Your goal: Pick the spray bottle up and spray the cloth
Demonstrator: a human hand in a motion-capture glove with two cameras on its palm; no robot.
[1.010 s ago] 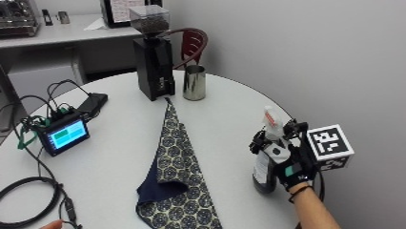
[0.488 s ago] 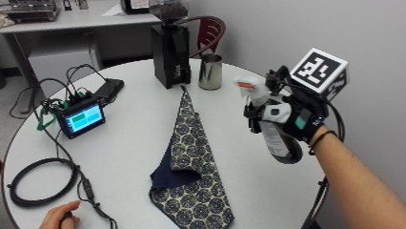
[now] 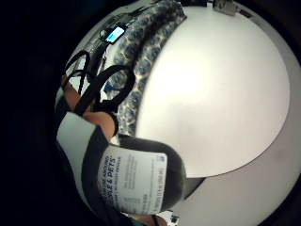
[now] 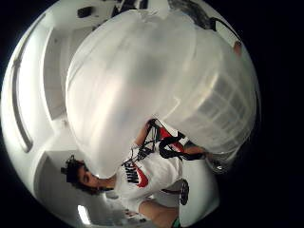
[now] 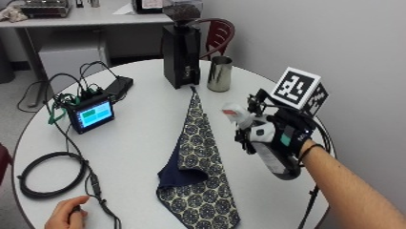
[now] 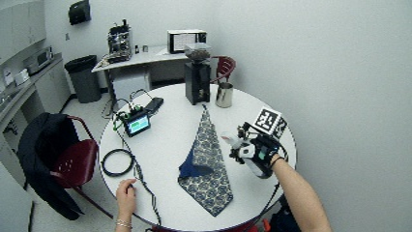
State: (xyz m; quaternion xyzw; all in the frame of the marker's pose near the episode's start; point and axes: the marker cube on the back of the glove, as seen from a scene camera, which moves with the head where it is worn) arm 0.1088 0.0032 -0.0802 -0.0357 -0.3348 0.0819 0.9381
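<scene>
Bottle is up off the worktop, held in our right hand. Our fingers are curled round it, just under the white spray head. The bottle leans. Its dark bottom end points down and back toward our arm, and its white top points up and away from us.

The cloth lies flat on the worktop, just to the left of the bottle. It is a long strip with a round pattern. One end points at the black grinder and the metal cup at the far side. The other end is wide and lies near our edge of the worktop. A dark blue bit is folded over near the middle.

The thing that matters now is where the nozzle points. It sticks out to the left, over the near edge of the cloth, and it sits higher than the cloth. So we think a spray from here would fly across the strip, not along it. We judge that tipping the nozzle down a little would help the wet land on the cloth and not past it.

From the palm, we see the bottle's label very close, with the cloth running beside it on the white worktop.

Our bare left hand rests at the near left edge, by a black cable. It is well apart from the bottle. A small screen sits past the cloth on that side.
</scene>
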